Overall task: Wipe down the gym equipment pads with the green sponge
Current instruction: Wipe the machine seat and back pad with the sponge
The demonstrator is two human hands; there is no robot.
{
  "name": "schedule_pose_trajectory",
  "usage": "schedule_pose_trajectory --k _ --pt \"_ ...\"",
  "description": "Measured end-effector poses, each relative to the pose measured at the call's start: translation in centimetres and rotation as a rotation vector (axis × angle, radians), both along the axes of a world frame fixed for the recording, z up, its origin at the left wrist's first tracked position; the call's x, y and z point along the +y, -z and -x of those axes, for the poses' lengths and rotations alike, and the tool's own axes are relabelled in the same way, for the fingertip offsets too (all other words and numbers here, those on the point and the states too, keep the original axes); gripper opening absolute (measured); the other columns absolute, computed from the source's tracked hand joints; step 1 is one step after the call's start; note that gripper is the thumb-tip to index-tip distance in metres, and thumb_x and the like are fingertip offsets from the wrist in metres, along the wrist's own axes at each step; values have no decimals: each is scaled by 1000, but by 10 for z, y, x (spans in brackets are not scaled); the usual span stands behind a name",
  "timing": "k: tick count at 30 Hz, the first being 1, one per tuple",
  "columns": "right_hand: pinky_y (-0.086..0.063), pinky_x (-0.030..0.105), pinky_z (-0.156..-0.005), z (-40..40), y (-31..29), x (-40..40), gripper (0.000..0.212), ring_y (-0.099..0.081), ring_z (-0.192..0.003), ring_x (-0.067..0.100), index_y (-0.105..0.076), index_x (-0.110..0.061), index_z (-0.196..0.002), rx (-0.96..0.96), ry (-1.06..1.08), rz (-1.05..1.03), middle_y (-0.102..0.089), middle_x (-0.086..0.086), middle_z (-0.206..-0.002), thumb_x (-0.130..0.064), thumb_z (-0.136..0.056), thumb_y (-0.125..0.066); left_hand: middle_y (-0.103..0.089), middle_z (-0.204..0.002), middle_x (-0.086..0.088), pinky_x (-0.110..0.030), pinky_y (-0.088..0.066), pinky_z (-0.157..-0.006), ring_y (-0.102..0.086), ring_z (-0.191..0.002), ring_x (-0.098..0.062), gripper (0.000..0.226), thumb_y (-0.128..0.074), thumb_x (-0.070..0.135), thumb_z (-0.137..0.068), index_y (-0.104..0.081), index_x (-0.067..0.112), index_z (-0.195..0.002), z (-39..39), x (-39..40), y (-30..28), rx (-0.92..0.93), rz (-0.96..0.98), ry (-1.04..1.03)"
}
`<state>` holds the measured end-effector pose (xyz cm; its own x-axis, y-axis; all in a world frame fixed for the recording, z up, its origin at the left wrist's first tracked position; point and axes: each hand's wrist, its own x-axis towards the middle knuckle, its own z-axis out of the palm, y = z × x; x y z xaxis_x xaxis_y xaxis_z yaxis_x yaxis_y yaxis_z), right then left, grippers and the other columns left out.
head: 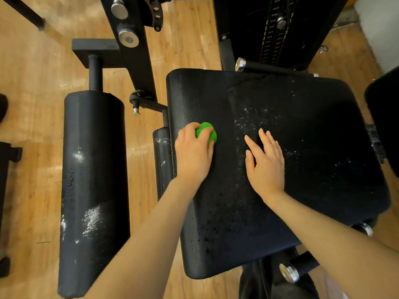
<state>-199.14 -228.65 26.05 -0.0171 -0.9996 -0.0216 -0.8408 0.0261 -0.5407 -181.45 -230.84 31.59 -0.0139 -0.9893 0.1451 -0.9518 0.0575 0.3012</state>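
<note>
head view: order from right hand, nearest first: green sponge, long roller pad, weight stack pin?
1. green sponge, just left of the right hand, in the left hand.
2. weight stack pin, up at the top.
3. long roller pad, far left, past the seat pad.

Green sponge (206, 132) mostly under fingers (200, 134)

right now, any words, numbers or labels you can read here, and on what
Weight stack: rows of small markings beside coloured ticks, probably weight numbers, too blurred to read.
Seat pad, roller pad, green sponge gripped by the left hand: no text visible.
Nothing can be quoted.
</note>
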Motion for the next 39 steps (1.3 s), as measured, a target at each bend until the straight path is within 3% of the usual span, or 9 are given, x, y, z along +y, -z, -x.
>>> schedule_pose_trajectory --k 13,17,24,33,39 --pt "-10 38 -118 0 -2 0 40 -17 -146 21 -48 -26 -140 -27 0 -32 -30 5 -155 -25 -100 -43 -52 -124 -10 -41 -40 -88 -44 -109 -28 31 -58 21 -90 -64 17 -120 6 93 13 40 3 -13" --pt "-10 37 -118 0 -2 0 39 -18 -146 22 -49 -25 -139 -22 -1 -21 -31 6 -155 -25 -100 -43 -54 -123 -14 -43 -41 -91 -43 -110 -28 35 -68 11 -85 -65 13 -120 6 68 9 112 -14 -79" --pt "-11 38 -117 1 -1 -1 40 -18 -146 22 -48 -26 -140 -11 0 -32 -31 5 -155 -27 -100 -42 -51 -126 -15 -50 -45 -94 -46 -114 -33 32 -60 18 -93 -62 10 -124 -19 0 10 142 -35 -205" --pt "-13 41 -119 2 -2 -2 40 -17 -147 22 -48 -26 -140 -39 -7 -54 -29 5 -156 -28 -101 -41 -52 -126 -12 -37 -44 -93 -48 -111 -29 32 -59 19 -93 -62 15 -124 -15 87 9 178 -29 -224" --pt "-12 41 -119 7 -14 17 38 -17 -146 20 -51 -21 -137 -161 23 -72 -31 4 -155 -26 -100 -45 -49 -132 -8 -28 -36 -103 -45 -121 -24 35 -58 13 -94 -59 15 -129 -9 99 0 306 -74 -273"
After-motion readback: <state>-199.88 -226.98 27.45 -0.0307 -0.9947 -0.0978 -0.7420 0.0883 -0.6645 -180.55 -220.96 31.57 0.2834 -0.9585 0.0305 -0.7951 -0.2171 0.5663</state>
